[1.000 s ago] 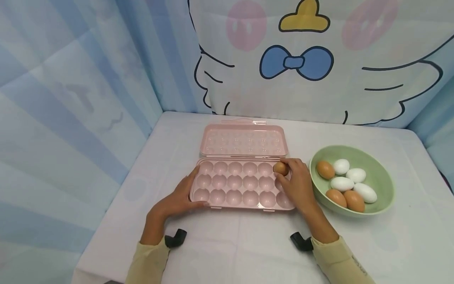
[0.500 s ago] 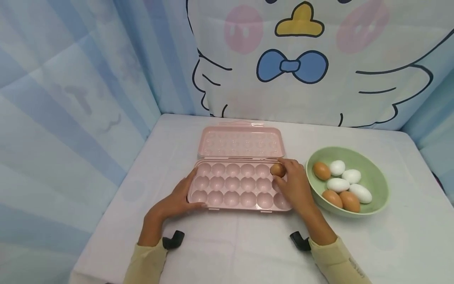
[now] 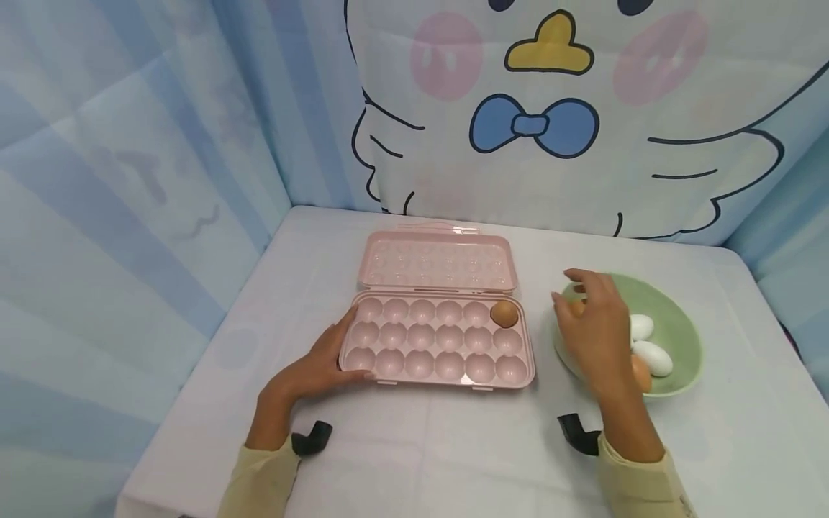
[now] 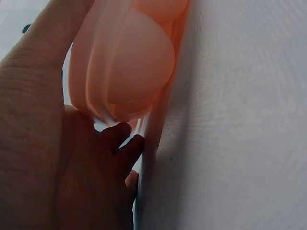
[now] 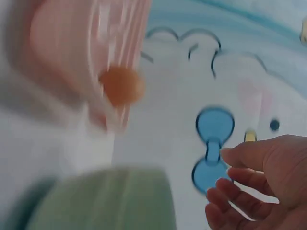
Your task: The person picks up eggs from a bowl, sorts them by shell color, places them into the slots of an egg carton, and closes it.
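Brown egg (image 3: 504,314) now sits released in the far-right cup of the tray (image 3: 435,338): one cup filled. Your right hand (image 3: 597,331) is over the bowl (image 3: 680,334), fingers parted, empty; your left hand (image 3: 316,368) grips the tray's left end.

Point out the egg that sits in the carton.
The brown egg at the back-right corner of the pink egg carton; the other visible eggs lie in the green bowl.

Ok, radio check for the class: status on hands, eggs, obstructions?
Left hand grips egg tray at its left end; right hand by bowl, empty. Brown egg in tray's back-right cup. Right hand partly blocks head view of bowl.
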The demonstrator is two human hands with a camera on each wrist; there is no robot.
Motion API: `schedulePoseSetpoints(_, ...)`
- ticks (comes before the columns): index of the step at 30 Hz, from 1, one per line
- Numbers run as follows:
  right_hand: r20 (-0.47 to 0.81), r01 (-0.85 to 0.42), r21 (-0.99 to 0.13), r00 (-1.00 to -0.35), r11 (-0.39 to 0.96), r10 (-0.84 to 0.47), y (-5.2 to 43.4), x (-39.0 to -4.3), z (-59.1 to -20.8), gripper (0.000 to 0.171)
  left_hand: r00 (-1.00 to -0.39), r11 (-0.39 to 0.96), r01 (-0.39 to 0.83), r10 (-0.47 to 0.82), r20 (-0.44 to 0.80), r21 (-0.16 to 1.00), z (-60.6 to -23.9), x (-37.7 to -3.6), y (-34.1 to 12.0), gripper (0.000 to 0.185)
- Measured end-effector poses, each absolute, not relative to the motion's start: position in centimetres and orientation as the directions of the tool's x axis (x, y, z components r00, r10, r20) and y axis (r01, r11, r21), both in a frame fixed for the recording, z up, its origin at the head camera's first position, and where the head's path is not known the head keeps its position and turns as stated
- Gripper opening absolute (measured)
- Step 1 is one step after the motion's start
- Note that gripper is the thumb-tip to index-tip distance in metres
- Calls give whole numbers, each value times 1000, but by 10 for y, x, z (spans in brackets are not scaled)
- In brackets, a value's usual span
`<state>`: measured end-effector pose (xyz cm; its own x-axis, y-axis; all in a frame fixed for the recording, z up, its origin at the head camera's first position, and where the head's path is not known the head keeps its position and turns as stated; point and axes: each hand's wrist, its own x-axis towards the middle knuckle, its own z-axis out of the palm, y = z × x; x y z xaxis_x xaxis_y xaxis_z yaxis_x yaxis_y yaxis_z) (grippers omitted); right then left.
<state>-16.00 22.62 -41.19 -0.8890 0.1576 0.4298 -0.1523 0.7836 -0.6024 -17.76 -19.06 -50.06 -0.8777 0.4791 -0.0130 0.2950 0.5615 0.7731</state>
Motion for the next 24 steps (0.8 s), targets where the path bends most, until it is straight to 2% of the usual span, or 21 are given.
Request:
schedulePoseSetpoints(4, 285, 17, -641, -923, 768, 258, 261, -159, -412, 43, -878, 569, 289, 478, -24, 770, -499, -178, -190, 123)
schedulePoseSetpoints(7, 209, 82, -620, -941, 780, 266, 279, -162, -416, 46, -876, 565, 292, 482, -21, 772, -498, -178, -190, 124)
schedulePoseSetpoints(19, 41, 153, -590, -975, 792, 219, 296, -171, -430, 49, -882, 565, 278, 471, -27, 777, -500, -176, -191, 123)
schedulePoseSetpoints(24, 21, 127, -570, -985, 812, 169, 299, -174, -439, 45, -878, 562, 286, 479, -24, 776, -500, -178, -190, 123)
